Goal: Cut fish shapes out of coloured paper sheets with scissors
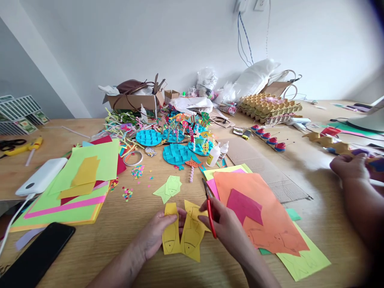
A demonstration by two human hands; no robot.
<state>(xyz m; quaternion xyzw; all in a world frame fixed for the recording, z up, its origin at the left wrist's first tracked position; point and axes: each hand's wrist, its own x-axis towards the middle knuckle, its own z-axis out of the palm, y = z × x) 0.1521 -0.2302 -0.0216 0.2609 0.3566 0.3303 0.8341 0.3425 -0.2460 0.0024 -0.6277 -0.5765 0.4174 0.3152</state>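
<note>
Between my hands is a piece of yellow paper point(192, 236) with fish outlines drawn on it, cut part of the way between two of them. My left hand point(156, 230) pinches its left strip, thumb on top. Red-handled scissors point(211, 216) are in my right hand point(225, 220), blades pointing up and away, while those fingers also touch the paper's right edge. A pale green fish cutout point(172, 187) lies on the table just beyond. To the right, orange paper point(255, 200) with drawn fish lies under a magenta piece point(244, 206).
Coloured sheets point(105, 160), a white power bank point(42, 176) and a black phone point(37, 256) lie left. Blue paper discs point(177, 154), glue bottles point(213, 155) and confetti point(138, 171) are ahead. Cardboard point(264, 168) lies right, near another person's hand point(351, 166). Egg trays point(270, 107) stand behind.
</note>
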